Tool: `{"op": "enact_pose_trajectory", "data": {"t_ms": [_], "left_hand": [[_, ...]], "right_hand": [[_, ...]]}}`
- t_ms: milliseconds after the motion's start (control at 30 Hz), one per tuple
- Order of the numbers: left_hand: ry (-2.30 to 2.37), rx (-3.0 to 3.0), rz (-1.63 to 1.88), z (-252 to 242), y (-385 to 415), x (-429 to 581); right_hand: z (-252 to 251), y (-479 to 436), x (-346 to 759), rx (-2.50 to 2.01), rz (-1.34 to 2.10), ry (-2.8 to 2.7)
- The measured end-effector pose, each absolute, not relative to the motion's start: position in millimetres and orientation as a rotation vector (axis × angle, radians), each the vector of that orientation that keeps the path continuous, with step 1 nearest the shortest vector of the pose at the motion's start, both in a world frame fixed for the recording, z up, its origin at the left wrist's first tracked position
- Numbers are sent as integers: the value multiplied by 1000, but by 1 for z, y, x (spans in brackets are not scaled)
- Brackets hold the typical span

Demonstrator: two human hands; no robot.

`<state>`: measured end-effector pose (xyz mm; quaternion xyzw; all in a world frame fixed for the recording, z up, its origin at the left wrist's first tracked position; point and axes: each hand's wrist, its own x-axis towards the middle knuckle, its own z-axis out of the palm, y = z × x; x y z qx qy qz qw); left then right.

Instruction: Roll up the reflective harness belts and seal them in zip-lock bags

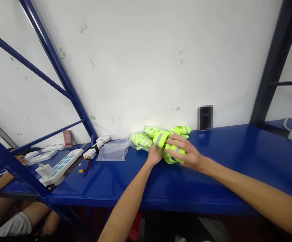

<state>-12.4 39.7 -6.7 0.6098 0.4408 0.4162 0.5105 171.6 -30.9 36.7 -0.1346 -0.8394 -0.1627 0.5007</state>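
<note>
Neon yellow-green fabric with grey reflective stripes, apparently a high-visibility vest (160,138), lies bunched up between my two hands. My left hand (155,155) is closed around the lower left part of it. On the right side, the spread fingers of my right hand (187,153) lie against the fabric. Behind and to the left are more folded yellow-green reflective pieces (140,140), partly in clear plastic. Another striped piece (183,130) reaches out to the right near the wall. The insides of both hands are hidden.
A clear plastic bag (114,150), a small white fan (102,138) and a battery with wires (90,153) sit left on the blue table (105,185). A dark box (205,117) stands by the wall. Beyond the blue post, another person's hand (22,159) is near power strips (64,166).
</note>
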Motion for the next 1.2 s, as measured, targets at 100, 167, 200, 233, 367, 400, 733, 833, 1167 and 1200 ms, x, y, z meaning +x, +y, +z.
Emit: {"op": "enact_pose_trajectory", "data": {"t_ms": [100, 167, 200, 233, 367, 400, 733, 833, 1167, 1200], "left_hand": [[1130, 1541, 992, -9, 37, -14], [1124, 1586, 978, -8, 35, -15], [1109, 1606, 978, -8, 34, -16], [1087, 1622, 984, -7, 33, -17], [969, 1667, 944, -2, 29, -18], [965, 1689, 907, 0, 28, -19], [901, 2348, 910, 8, 9, -18], [829, 2344, 769, 8, 7, -14], [817, 2557, 725, 1, 5, -4], [811, 2538, 727, 2, 5, -5]], "right_hand": [[31, 3, 209, -568, -408, -2010], [23, 25, 235, -716, -391, -2057], [17, 33, 246, -769, -361, -2093], [11, 41, 254, -816, -321, -2147], [-8, 55, 268, -984, -164, -2254], [-10, 57, 269, -1024, -139, -2247], [-18, 56, 256, -1040, -45, -2238], [-13, 52, 250, -1047, 173, -2211], [-2, 53, 240, -1262, 574, -1889], [-3, 54, 241, -1289, 567, -1917]]}}
